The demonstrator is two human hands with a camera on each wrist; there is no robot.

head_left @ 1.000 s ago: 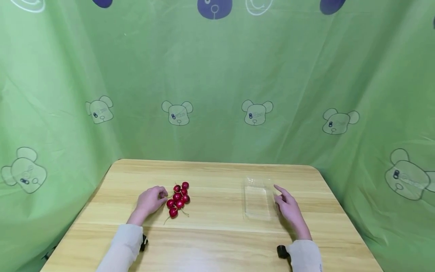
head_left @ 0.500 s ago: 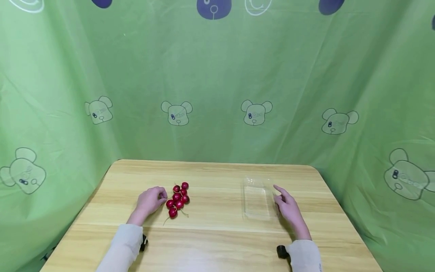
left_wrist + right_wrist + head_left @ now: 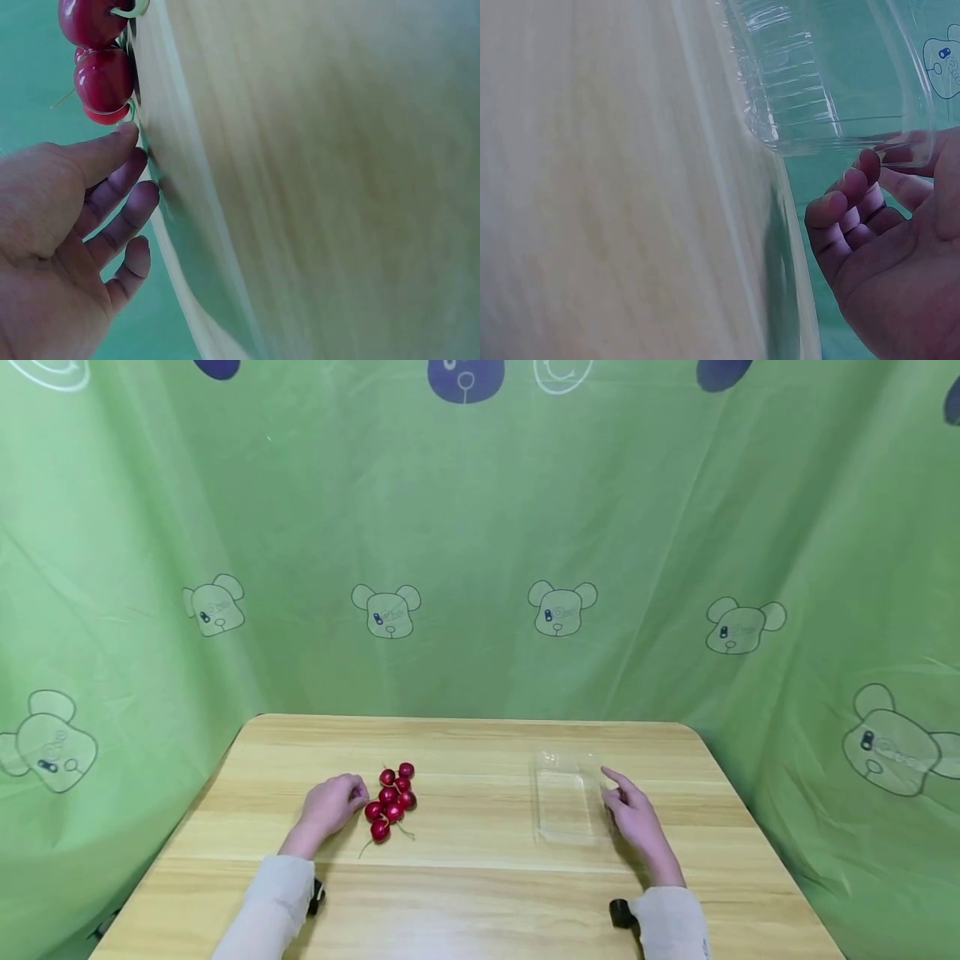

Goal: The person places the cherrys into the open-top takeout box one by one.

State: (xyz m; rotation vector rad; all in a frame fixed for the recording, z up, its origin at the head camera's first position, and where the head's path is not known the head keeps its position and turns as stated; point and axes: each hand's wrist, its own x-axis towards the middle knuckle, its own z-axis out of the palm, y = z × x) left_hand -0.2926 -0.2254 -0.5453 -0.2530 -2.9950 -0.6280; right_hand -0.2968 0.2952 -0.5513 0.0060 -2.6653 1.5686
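Several red cherries (image 3: pixel 387 796) with thin green stems lie clustered on the left half of the table. Just left of them is my left hand (image 3: pixel 330 804), its fingers loosely bent. In the left wrist view the thumb tip (image 3: pixel 126 130) is right by a stem under the cherries (image 3: pixel 103 81), and nothing shows in the palm. A clear plastic box (image 3: pixel 566 802) stands right of centre. Beside its right wall rests my right hand (image 3: pixel 636 818), index finger extended and the others bent. The right wrist view shows fingertips (image 3: pixel 868 163) at the wall of the box (image 3: pixel 832 82).
The light wooden table (image 3: pixel 480 893) has rounded far corners. Green curtains (image 3: pixel 465 668) with bear-head prints hang behind it and on both sides. A black wrist device (image 3: pixel 621 913) sits at the right cuff, and another (image 3: pixel 316 897) at the left.
Hands, cherries and box keep their places on the table. The whole head view has shifted slightly, so the scene sits a little further left.
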